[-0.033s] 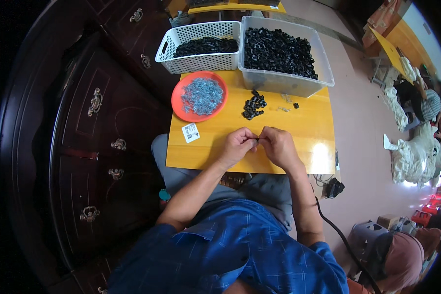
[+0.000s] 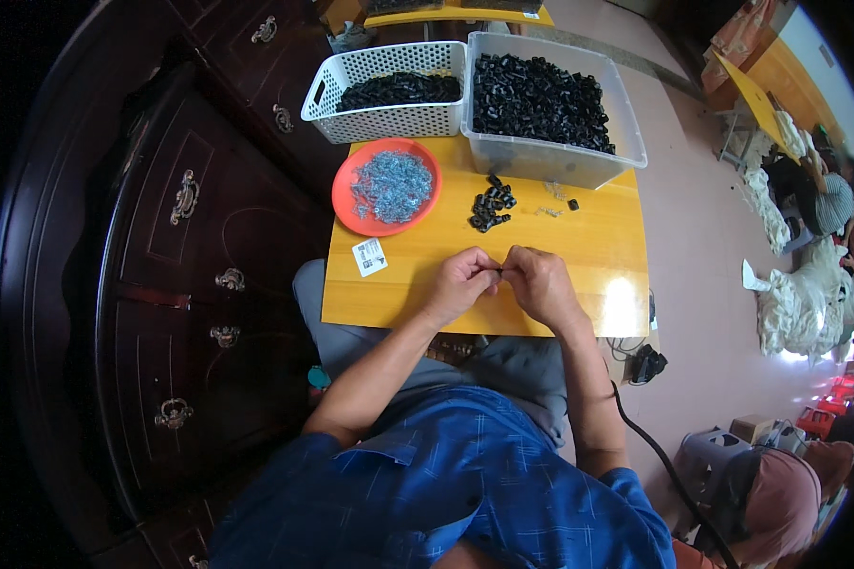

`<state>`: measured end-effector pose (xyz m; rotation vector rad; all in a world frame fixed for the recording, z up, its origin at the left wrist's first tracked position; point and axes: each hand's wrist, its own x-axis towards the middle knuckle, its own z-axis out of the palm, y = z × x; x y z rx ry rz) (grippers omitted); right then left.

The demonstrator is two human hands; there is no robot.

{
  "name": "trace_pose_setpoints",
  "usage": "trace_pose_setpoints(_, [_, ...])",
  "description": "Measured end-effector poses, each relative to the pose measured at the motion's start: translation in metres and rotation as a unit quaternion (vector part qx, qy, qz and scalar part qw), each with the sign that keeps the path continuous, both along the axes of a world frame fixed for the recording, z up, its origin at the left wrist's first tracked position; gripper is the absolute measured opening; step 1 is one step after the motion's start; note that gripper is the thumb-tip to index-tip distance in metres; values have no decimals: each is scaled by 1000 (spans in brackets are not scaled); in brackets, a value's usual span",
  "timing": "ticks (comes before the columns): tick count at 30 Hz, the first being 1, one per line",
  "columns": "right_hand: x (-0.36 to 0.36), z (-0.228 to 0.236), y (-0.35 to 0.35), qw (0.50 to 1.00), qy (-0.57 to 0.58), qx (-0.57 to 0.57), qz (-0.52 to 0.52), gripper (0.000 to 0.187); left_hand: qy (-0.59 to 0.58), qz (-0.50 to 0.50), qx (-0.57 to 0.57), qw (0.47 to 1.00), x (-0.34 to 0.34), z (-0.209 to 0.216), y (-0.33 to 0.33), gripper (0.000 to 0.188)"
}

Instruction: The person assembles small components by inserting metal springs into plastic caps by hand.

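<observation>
Over the near part of the yellow table, my left hand and my right hand meet fingertip to fingertip. Both are closed in a pinch on a small black piece, mostly covered by the fingers, so its exact kind does not show. Just beyond them lies a loose pile of small black plastic parts. A few tiny pale, thin pieces and a single black part lie right of that pile. To the left, an orange-red plate holds a heap of small silvery metal pieces.
At the table's far edge stand a white perforated basket and a clear plastic bin, both holding black parts. A white printed label lies below the plate. Dark wooden cabinets line the left. A black cable runs beside my right arm.
</observation>
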<state>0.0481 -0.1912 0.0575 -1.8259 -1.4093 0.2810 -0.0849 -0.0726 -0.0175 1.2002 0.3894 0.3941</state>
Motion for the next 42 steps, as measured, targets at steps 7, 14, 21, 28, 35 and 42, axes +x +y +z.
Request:
trace_pose_setpoints(7, [3,-15,-17,988,148,-49,-1,8,3,-50,47,998,-5,6,2,5])
trace_pose_setpoints(14, [-5,-44,-21,956,290,-19,-50,13,11,-67,75,995,-3,2,1,3])
trace_pose_setpoints(21, [-3,-55,-21,877,480,10,-13,9,-1,-82,88,993,-2,8,4,11])
trace_pose_setpoints(28, [-9,-49,-19,848,530,-26,7,12,9,-46,164,985,-8,10,-4,23])
trace_pose_setpoints(35, [-18,-60,-17,803,589,51,-73,11,-64,63,315,945,-3,22,-21,51])
trace_pose_setpoints(42, [-19,-67,-15,817,575,28,-40,13,28,70,364,928,-7,29,-19,37])
